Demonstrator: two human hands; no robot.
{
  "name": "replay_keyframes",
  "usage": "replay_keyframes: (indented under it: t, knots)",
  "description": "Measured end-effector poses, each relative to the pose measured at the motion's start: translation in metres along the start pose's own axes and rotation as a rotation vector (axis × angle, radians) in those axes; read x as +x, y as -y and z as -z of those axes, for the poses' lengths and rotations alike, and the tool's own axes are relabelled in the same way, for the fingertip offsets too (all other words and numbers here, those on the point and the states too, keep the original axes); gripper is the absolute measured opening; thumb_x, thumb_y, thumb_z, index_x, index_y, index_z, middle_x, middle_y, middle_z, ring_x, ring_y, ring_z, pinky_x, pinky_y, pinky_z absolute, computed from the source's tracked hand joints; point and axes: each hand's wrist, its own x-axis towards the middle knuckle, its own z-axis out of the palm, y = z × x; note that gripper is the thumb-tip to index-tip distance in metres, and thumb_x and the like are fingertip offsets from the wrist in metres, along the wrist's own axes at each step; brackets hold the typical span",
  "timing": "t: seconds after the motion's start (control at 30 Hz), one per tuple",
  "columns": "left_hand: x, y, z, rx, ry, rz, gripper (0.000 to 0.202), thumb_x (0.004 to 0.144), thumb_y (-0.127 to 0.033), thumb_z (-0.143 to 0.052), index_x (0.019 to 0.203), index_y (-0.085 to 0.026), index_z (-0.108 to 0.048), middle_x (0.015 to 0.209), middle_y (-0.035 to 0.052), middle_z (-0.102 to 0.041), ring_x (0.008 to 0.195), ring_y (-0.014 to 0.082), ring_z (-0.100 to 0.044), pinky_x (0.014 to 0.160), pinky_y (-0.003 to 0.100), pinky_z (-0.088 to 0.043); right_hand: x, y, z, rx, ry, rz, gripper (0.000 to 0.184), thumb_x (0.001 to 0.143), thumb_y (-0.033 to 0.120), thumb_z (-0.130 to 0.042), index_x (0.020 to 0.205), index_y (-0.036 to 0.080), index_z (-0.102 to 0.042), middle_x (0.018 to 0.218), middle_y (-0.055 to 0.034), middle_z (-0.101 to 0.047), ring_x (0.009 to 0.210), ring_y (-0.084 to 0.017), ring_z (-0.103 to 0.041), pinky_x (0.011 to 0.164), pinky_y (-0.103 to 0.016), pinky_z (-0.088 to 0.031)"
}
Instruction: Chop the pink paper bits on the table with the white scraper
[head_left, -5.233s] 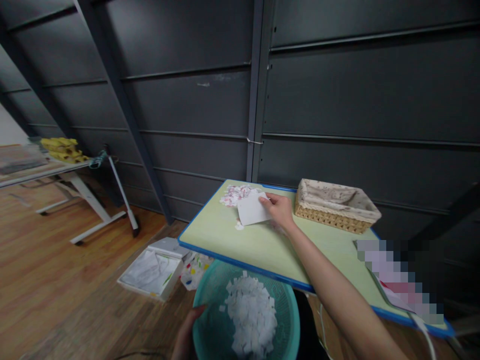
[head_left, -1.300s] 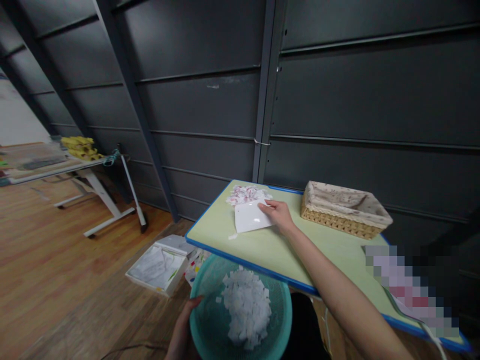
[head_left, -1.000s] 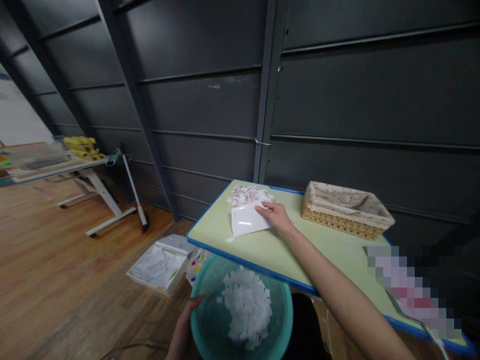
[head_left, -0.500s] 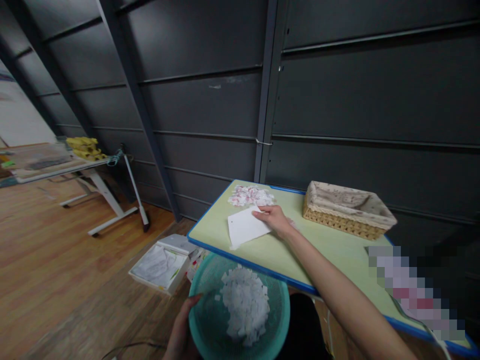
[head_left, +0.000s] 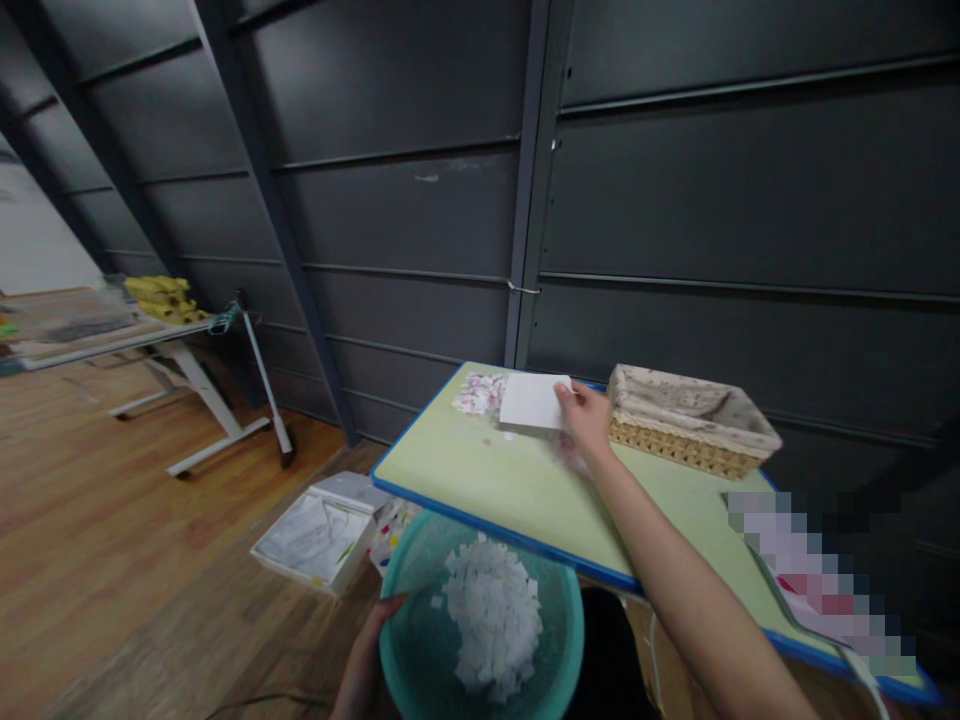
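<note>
Green table (head_left: 480,475), dark wall (head_left: 675,190) behind.
Right hand (head_left: 587,418) is pinching a white card (head_left: 531,402), left hand (head_left: 369,640) gripping a teal basket (head_left: 571,640).

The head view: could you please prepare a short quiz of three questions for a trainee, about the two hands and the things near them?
1. True or false: the left hand holds the turquoise basin at its rim.

2. Multiple choice: what does the right hand hold?
A) a white card
B) a white cable
C) a yellow bundle

3. Fill in the missing word: the fabric-lined wicker basket stands on the table, to the ______ of the right hand.

Key: 1. True. 2. A. 3. Right.
</note>
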Motion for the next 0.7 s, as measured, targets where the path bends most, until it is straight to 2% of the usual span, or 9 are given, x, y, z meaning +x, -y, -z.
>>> replay_keyframes:
  t: [0.1, 0.23, 0.37, 0.47, 0.6, 0.7]
  knots:
    - [-0.001, 0.0, -0.003, -0.003, -0.021, 0.02, 0.057, 0.075, -0.025, -0.066, 0.126, -0.003, -0.054, 0.076, 0.0124, -0.079, 0.082, 0.0333, -0.073, 0.087, 0.048, -0.05, 0.003, -0.001, 0.008, -0.304, -0.003, 0.112, 0.051, 0.083, 0.05, -0.045, 0.102, 0.011, -0.072, 0.094, -0.0149, -0.072, 0.082, -0.027, -0.062, 0.071, -0.033, -0.043]
    - [-0.002, 0.005, -0.005, -0.001, -0.004, -0.018, 0.057, 0.075, -0.025, -0.065, 0.127, -0.003, -0.054, 0.073, 0.0115, -0.078, 0.083, 0.0337, -0.072, 0.089, 0.048, -0.049, -0.002, 0.005, 0.008, -0.475, 0.021, 0.118, 0.05, 0.087, 0.046, -0.04, 0.107, 0.012, -0.07, 0.096, -0.0165, -0.072, 0.085, -0.029, -0.063, 0.073, -0.034, -0.042]
    - [-0.002, 0.008, -0.005, -0.008, 0.029, -0.022, 0.06, 0.073, -0.021, -0.067, 0.128, -0.003, -0.053, 0.071, 0.0101, -0.078, 0.083, 0.0335, -0.072, 0.088, 0.048, -0.049, -0.005, 0.008, 0.006, -0.474, 0.027, 0.114, 0.05, 0.088, 0.046, -0.039, 0.11, 0.013, -0.069, 0.1, -0.0159, -0.072, 0.089, -0.029, -0.063, 0.076, -0.034, -0.043]
    - [-0.004, 0.009, -0.005, -0.037, 0.056, -0.01, 0.062, 0.071, -0.022, -0.068, 0.129, -0.006, -0.054, 0.079, 0.0108, -0.079, 0.084, 0.0343, -0.072, 0.087, 0.049, -0.05, -0.006, 0.007, 0.004, -0.416, 0.041, 0.117, 0.051, 0.088, 0.048, -0.04, 0.111, 0.013, -0.069, 0.103, -0.0149, -0.071, 0.092, -0.029, -0.064, 0.077, -0.035, -0.044]
    - [-0.006, 0.01, -0.006, -0.009, 0.032, -0.036, 0.06, 0.071, -0.026, -0.068, 0.126, -0.004, -0.055, 0.077, 0.0121, -0.079, 0.084, 0.035, -0.072, 0.086, 0.049, -0.051, -0.007, 0.006, 0.003, -0.361, 0.083, 0.135, 0.049, 0.086, 0.049, -0.044, 0.109, 0.014, -0.071, 0.102, -0.014, -0.072, 0.09, -0.029, -0.065, 0.076, -0.035, -0.045]
    - [-0.006, 0.01, -0.005, 0.028, 0.004, -0.054, 0.055, 0.071, -0.023, -0.068, 0.123, -0.006, -0.058, 0.072, 0.0097, -0.078, 0.081, 0.0342, -0.072, 0.085, 0.049, -0.051, -0.004, 0.005, 0.005, -0.35, 0.074, 0.137, 0.048, 0.085, 0.049, -0.045, 0.106, 0.015, -0.072, 0.101, -0.0127, -0.072, 0.09, -0.029, -0.065, 0.076, -0.034, -0.046]
